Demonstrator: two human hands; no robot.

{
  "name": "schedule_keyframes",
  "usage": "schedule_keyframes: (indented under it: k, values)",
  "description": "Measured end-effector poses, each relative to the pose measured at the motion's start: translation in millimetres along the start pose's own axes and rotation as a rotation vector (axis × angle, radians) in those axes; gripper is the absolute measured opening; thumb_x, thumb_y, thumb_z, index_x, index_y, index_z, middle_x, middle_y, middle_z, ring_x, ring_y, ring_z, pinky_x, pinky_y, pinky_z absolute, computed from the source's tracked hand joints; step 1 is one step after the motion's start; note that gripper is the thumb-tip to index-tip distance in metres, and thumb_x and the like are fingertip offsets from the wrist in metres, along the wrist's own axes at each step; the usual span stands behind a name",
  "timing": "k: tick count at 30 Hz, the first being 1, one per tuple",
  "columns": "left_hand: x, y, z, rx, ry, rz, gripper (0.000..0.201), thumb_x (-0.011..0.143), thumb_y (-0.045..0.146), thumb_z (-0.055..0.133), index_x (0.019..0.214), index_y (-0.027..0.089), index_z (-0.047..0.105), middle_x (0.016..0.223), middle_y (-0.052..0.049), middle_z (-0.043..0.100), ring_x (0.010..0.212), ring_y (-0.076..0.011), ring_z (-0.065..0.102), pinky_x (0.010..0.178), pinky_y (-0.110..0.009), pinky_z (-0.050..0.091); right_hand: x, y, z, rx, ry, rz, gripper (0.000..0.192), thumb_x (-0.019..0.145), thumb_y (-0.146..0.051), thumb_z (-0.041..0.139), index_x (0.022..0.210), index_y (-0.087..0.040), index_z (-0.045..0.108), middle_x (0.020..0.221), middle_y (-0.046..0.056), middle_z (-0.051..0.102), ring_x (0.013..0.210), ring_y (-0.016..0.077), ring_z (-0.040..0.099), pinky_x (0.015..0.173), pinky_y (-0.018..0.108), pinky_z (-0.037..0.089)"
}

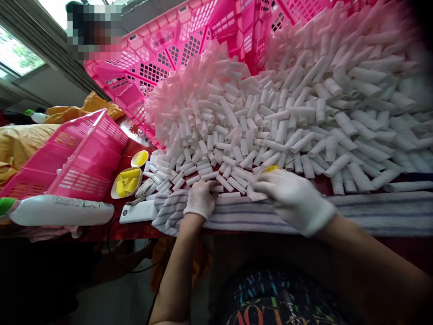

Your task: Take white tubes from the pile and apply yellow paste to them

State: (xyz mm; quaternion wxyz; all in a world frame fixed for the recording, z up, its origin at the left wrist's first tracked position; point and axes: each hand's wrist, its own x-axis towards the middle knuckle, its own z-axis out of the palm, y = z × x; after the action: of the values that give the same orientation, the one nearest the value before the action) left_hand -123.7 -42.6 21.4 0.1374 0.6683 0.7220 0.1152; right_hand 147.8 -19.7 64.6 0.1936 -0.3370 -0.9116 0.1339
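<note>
A striped grey cloth [372, 212] covers the red table edge [135, 230] at lower centre; the gloved left hand [200, 198] curls on white paper tubes [270, 117], the gloved right hand [294, 198] pinches a small yellow piece [272, 168]; a window [16, 54] sits upper left.

Large red-orange letters — seemingly "LO" — show on the person's dark printed shirt [267, 300]; the print on the white plastic bottle's label [72, 204] is too small to read.

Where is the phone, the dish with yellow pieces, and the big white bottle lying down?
White phone [138, 212], head view: middle of its flat back.
Dish of yellow pieces [126, 183], head view: on the yellow pieces inside it.
White bottle [61, 210], head view: middle of its side.
</note>
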Motion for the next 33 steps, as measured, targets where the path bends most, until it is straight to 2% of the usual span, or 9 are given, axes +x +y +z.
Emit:
schedule_keyframes:
  k: [4, 8, 14, 18, 22, 24, 27, 30, 33]
  values:
    - [5, -2, 1.7, 0.124, -0.09, 0.041, 0.036, 0.08, 0.014, 0.062, 0.111, 0.025, 0.078, 0.102, -0.012, 0.073, 0.101, -0.0328, 0.064, 0.093, -0.044, 0.051, 115, -20, 53, -0.216, -0.25, -0.182, 0.02, 0.079, -0.001, 0.059, 0.082, -0.014, 0.074, 0.092, 0.012, 0.074, 0.1, 0.0266, 0.065, 0.081, 0.036, 0.048]
    - [8, -3, -1.9, 0.16, -0.117, 0.012, 0.023, 0.085, 0.023, 0.062, 0.102, 0.021, 0.078, 0.098, -0.014, 0.072, 0.101, -0.0332, 0.065, 0.092, -0.043, 0.051, 148, -21, 86, -0.25, -0.255, -0.239, 0.01, 0.079, -0.005, 0.064, 0.077, -0.012, 0.07, 0.093, 0.01, 0.074, 0.097, 0.0249, 0.065, 0.086, 0.038, 0.048]
    - [5, 2, -4.8, 0.131, -0.118, -0.115, 0.029, 0.09, 0.026, 0.058, 0.116, 0.02, 0.07, 0.106, -0.013, 0.071, 0.1, -0.0296, 0.068, 0.089, -0.039, 0.053, 133, -16, 85, -0.315, -0.243, -0.309, 0.013, 0.085, -0.006, 0.062, 0.081, -0.017, 0.069, 0.093, 0.006, 0.074, 0.099, 0.0234, 0.063, 0.092, 0.038, 0.047]
    - [1, 2, -3.0, 0.058, -0.05, -0.228, 0.034, 0.09, 0.023, 0.057, 0.123, 0.019, 0.065, 0.113, -0.015, 0.07, 0.106, -0.0316, 0.068, 0.093, -0.042, 0.053, 113, -22, 44, -0.264, -0.116, -0.236, 0.02, 0.092, -0.008, 0.054, 0.099, -0.016, 0.071, 0.099, 0.01, 0.073, 0.102, 0.0259, 0.064, 0.083, 0.036, 0.051]
    - [-5, -7, 1.5, -0.21, 0.182, -0.26, 0.036, 0.084, 0.015, 0.062, 0.12, 0.018, 0.062, 0.115, -0.013, 0.069, 0.107, -0.0277, 0.068, 0.099, -0.042, 0.051, 45, 5, -7, 0.251, 0.141, -0.11, 0.034, 0.097, -0.022, 0.053, 0.129, -0.023, 0.063, 0.111, 0.008, 0.072, 0.098, 0.0232, 0.069, 0.085, 0.037, 0.057]
    - [-9, -5, 6.4, -0.464, 0.326, -0.233, 0.023, 0.082, 0.017, 0.065, 0.104, 0.019, 0.061, 0.108, -0.009, 0.069, 0.102, -0.0228, 0.069, 0.099, -0.039, 0.052, 1, 33, -22, 0.372, 0.21, 0.007, 0.036, 0.097, -0.03, 0.056, 0.132, -0.03, 0.063, 0.119, 0.006, 0.07, 0.107, 0.0247, 0.068, 0.093, 0.04, 0.056]
    - [-16, 12, 19.1, -0.89, 0.345, -0.173, 0.021, 0.078, 0.024, 0.07, 0.087, 0.021, 0.051, 0.106, -0.006, 0.07, 0.094, -0.0175, 0.069, 0.092, -0.034, 0.056, -46, 71, -25, 0.516, 0.133, 0.282, 0.037, 0.091, -0.047, 0.063, 0.123, -0.031, 0.071, 0.101, 0.005, 0.074, 0.087, 0.0231, 0.07, 0.073, 0.035, 0.059]
    - [-21, 34, 35.8, -1.08, 0.231, -0.13, 0.027, 0.075, 0.026, 0.073, 0.087, 0.021, 0.049, 0.11, -0.007, 0.069, 0.094, -0.0161, 0.069, 0.089, -0.033, 0.056, -55, 89, -10, 0.711, 0.109, 0.624, 0.05, 0.086, -0.061, 0.065, 0.119, -0.023, 0.072, 0.071, 0.003, 0.066, 0.056, 0.015, 0.056, 0.047, 0.028, 0.045]
    - [-18, 43, 48.8, -1.057, 0.208, -0.123, 0.026, 0.075, 0.024, 0.073, 0.087, 0.021, 0.05, 0.107, -0.006, 0.067, 0.096, -0.016, 0.068, 0.093, -0.034, 0.055, -41, 93, 10, 0.837, 0.172, 0.772, 0.057, 0.078, -0.067, 0.07, 0.111, -0.02, 0.073, 0.071, 0.003, 0.066, 0.057, 0.0147, 0.056, 0.05, 0.03, 0.047]
